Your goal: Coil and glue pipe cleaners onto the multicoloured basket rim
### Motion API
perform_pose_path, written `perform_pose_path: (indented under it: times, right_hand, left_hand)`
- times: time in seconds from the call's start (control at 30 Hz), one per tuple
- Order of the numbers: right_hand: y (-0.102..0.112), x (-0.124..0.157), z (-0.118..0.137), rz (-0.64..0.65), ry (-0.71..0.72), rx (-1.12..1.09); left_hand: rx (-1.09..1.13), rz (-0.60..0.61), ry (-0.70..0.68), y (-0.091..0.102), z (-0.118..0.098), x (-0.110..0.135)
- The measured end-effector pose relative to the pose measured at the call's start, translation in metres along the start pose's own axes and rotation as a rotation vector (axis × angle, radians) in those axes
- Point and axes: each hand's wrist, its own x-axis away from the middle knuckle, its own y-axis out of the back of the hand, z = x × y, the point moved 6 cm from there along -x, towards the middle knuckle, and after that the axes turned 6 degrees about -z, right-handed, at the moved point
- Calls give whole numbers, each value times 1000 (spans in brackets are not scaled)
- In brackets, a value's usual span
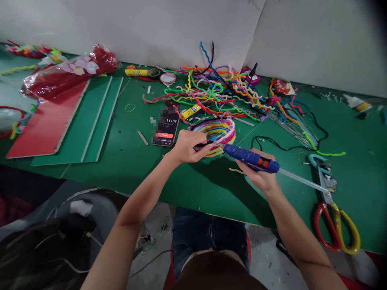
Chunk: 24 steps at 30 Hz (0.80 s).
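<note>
My right hand [259,174] grips a blue glue gun [250,158] with a clear glue stick [302,182] poking out of its back. Its nozzle points left at a small coiled basket of multicoloured pipe cleaners [218,129] on the green table [193,181]. My left hand [189,146] is closed in a pinch on a dark pipe cleaner piece [202,146] held right against the basket's near rim, next to the nozzle tip.
A phone [166,129] showing 11:02 lies left of the basket. A heap of loose pipe cleaners [217,90] fills the back. Red-and-yellow-handled scissors [334,215] lie at the right. Green and red boards [72,121] and wrapped flowers [69,70] sit at the left. A black cable [284,143] runs behind the gun.
</note>
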Motion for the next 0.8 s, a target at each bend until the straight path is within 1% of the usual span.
perform_pose_path:
  times: [0.2, 0.4, 0.5, 0.63, 0.73, 0.8]
  right_hand:
    - [1, 3, 4, -27, 85, -11]
    - [4, 2, 4, -38, 42, 13]
    - [4, 1, 5, -34, 43, 13]
    - [1, 2, 4, -11, 39, 76]
    - [10, 1, 4, -60, 67, 126]
    - [22, -3, -4, -113, 32, 136]
  left_hand:
    - [1, -7, 1, 1, 0, -1]
    - [-1, -9, 7, 1, -1, -1]
    - [-1, 2, 12, 0, -1, -1]
    - [-8, 19, 6, -2, -2, 0]
    - [-14, 28, 13, -2, -1, 1]
    - [-12, 28, 30, -1, 1, 1]
